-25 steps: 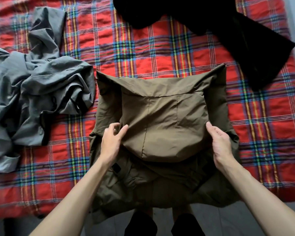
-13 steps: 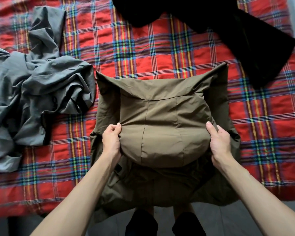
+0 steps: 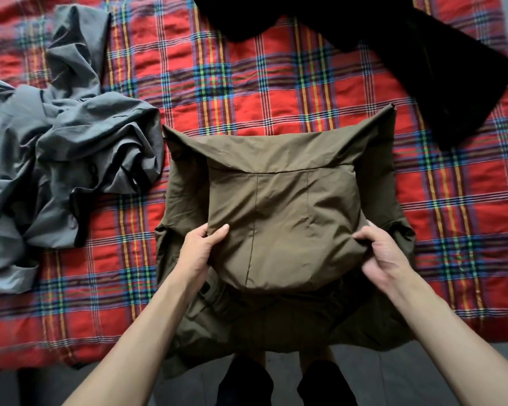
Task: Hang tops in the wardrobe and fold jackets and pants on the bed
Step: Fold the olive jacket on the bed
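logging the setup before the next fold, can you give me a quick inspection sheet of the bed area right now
surface: red plaid bedcover, slightly rumpled, spread over the bed
job's things: olive jacket part-folded at the near edge, its lower part hanging off the bed; grey garment crumpled to its left; black garment lying at the far right
clutter: nothing seen
grippers: left hand pinches the fold's left edge; right hand grips its right edge
cables: nothing seen
surroundings: grey floor below the bed's near edge
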Demonstrator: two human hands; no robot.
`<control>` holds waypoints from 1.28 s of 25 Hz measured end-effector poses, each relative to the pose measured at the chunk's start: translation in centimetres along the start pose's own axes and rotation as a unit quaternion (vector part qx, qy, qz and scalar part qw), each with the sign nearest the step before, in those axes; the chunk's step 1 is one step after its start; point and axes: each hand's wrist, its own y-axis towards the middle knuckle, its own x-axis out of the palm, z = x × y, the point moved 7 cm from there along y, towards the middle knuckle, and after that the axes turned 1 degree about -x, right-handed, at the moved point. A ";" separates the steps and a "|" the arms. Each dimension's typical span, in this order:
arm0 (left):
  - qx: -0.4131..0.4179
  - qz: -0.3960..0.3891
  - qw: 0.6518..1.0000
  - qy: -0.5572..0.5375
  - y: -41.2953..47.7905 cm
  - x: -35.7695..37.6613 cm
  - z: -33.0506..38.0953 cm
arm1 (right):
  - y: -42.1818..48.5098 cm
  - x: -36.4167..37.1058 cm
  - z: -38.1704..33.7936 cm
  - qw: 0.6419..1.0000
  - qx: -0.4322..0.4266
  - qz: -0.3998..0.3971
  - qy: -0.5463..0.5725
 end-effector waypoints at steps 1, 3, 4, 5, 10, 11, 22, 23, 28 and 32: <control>-0.013 -0.011 0.999 -0.049 0.3 -0.1 -0.5 | 0.0 0.0 0.3 1.000 0.013 -0.019 0.020; -0.051 -0.036 0.991 -0.118 0.6 0.2 -2.0 | 0.5 -0.8 0.8 1.000 0.023 -0.008 -0.017; -0.077 -0.029 0.991 -0.107 0.7 0.2 -2.9 | 0.9 -1.7 1.2 0.995 0.016 0.026 -0.096; -0.097 -0.005 0.994 -0.056 0.9 -0.4 -4.0 | 1.0 -2.5 1.4 0.976 -0.008 0.060 -0.211; 0.048 0.174 0.965 0.191 2.6 -2.7 1.2 | 1.4 -0.8 -4.1 0.873 -0.115 0.193 -0.433; 0.068 0.177 0.975 0.120 3.6 -2.5 4.0 | 2.2 0.5 -5.9 0.892 -0.128 0.187 -0.392; -0.023 0.235 0.960 -0.147 16.4 -4.4 11.3 | 15.4 1.6 -13.2 0.975 -0.063 0.212 -0.008; -0.009 0.244 0.950 -0.195 16.5 -5.0 10.3 | 14.9 0.7 -12.4 0.977 -0.067 0.200 0.021; 0.050 0.314 0.934 -0.160 15.9 -6.0 11.1 | 15.0 1.3 -13.2 0.981 -0.067 0.181 -0.022; 0.104 0.401 0.900 0.135 14.0 -7.0 15.7 | 14.7 2.4 -15.8 0.973 -0.030 0.202 -0.105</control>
